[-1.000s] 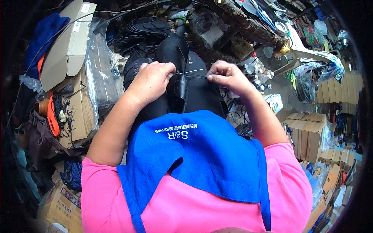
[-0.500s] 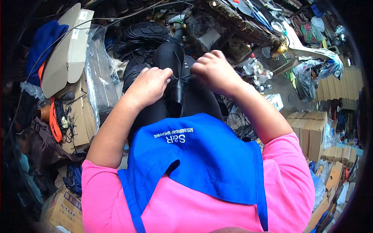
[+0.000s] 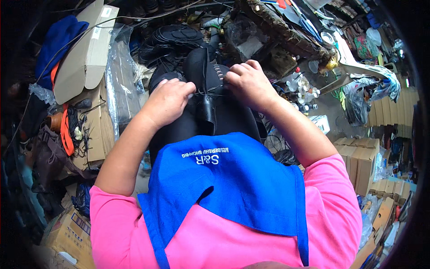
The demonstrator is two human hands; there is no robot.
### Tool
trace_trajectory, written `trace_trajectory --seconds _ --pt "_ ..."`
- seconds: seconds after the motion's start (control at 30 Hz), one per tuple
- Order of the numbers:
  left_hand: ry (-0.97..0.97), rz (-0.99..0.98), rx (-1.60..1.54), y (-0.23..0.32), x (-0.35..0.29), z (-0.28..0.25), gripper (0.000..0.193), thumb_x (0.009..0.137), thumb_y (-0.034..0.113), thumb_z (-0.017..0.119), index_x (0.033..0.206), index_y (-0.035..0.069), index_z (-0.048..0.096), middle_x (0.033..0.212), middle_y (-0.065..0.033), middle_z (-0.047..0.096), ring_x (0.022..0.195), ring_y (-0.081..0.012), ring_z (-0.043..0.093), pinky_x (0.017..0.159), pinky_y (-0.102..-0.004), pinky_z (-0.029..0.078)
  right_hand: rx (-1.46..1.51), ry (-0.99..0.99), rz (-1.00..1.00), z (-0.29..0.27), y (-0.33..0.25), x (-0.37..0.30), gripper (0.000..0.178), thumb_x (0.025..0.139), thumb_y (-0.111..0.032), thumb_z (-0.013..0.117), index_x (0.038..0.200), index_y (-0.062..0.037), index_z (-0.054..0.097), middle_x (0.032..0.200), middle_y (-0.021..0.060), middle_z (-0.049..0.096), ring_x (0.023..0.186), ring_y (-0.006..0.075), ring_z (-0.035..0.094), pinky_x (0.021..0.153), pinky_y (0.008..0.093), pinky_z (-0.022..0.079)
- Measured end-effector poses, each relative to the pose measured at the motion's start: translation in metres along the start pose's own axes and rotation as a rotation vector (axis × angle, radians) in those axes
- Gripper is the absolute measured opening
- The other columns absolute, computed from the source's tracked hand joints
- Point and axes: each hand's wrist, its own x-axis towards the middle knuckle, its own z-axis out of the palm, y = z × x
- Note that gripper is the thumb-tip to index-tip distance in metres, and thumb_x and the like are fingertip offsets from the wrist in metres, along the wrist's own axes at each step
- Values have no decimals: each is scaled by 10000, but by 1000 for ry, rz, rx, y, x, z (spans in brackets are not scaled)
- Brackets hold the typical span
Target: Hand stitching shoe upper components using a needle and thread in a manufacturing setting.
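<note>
A black shoe (image 3: 207, 85) rests upright on my lap over black trousers, toe pointing away. My left hand (image 3: 168, 101) is closed on the shoe's left side, pinching a thin dark thread or lace that runs across the shoe. My right hand (image 3: 248, 83) is closed on the shoe's right side, fingers curled over its eyelet row, gripping the other end of the thread. A blue apron (image 3: 228, 179) over a pink shirt fills the lower part of the view.
A stack of black shoe soles (image 3: 172, 38) lies beyond the shoe. Cardboard boxes (image 3: 89, 54) and clear plastic bags (image 3: 118, 85) sit at the left. Small white bottles (image 3: 304, 92) stand on the floor at the right, by more cardboard boxes (image 3: 363, 161).
My right hand has moved inward and up along the shoe, from the stretched-out thread to the eyelet row. The left hand has stayed on the shoe's left side.
</note>
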Motion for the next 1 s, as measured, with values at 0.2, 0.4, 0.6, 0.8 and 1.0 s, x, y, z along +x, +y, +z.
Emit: trace_trajectory --seconds 0.2,0.4,0.6,0.8,1.0 --pt "-24 12 23 10 18 10 64 843 92 549 901 76 572 815 -127 624 858 -324 598 760 -444 438 -56 -136 -115 -1 -8 2 106 800 -151 582 901 -138 611 853 29 628 924 216 613 934 449 385" --pt "-92 -37 -17 -3 6 4 77 845 96 550 919 81 569 830 -136 630 886 -331 601 781 -445 437 2 -250 -115 5 -4 8 191 804 -139 562 989 -182 576 771 31 647 889 239 634 916 448 391" --pt "-64 -216 134 -43 -68 -36 207 805 31 512 970 87 624 847 -148 642 890 -346 592 832 -429 443 69 -301 71 11 46 -34 227 752 -121 634 965 -188 588 772 57 643 880 280 615 917 437 369" --pt "335 -471 -727 -61 -110 -83 67 905 55 600 947 21 640 836 -68 660 838 -166 636 795 -316 484 1258 26 638 -9 45 -24 234 840 -249 741 890 -26 695 812 -11 662 772 65 573 722 232 457" --pt "450 -80 -1579 37 -22 -80 247 993 271 524 1026 31 571 864 -99 633 883 -196 641 842 -345 507 2119 216 467 23 -12 20 266 923 -293 655 998 -50 573 986 107 657 910 203 632 880 373 503"
